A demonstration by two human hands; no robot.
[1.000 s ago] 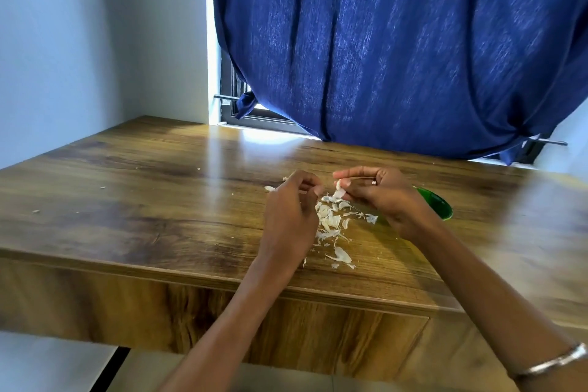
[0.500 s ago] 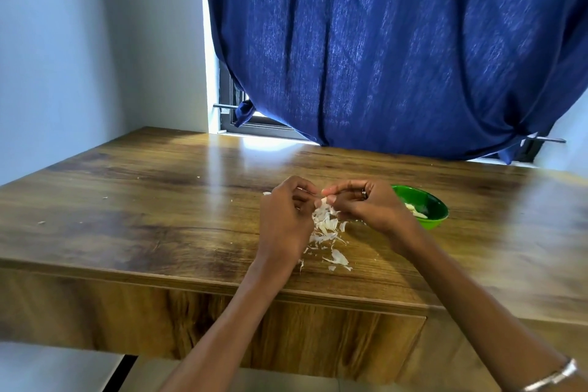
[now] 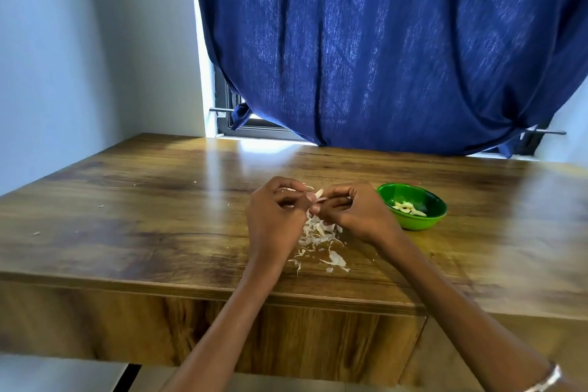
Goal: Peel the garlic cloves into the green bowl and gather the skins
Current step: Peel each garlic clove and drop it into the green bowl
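Left hand [image 3: 276, 216] and right hand [image 3: 356, 212] both pinch one small pale garlic clove [image 3: 318, 194] above the heap of white papery skins [image 3: 318, 232] on the brown wooden tabletop [image 3: 143, 216]; the round green plastic bowl [image 3: 423, 223] of peeled cloves sits just right.

The scene is seen from one head-worn wide-angle camera, aimed forward and slightly down over the tabletop [image 3: 133, 200] from its near edge. The blue curtain [image 3: 381, 51] is faced straight ahead. No second view is given.

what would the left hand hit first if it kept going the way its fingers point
Probably the right hand: the left hand curls its fingers rightward around a clove that both hands pinch, so they nearly touch. The bowl lies beyond.
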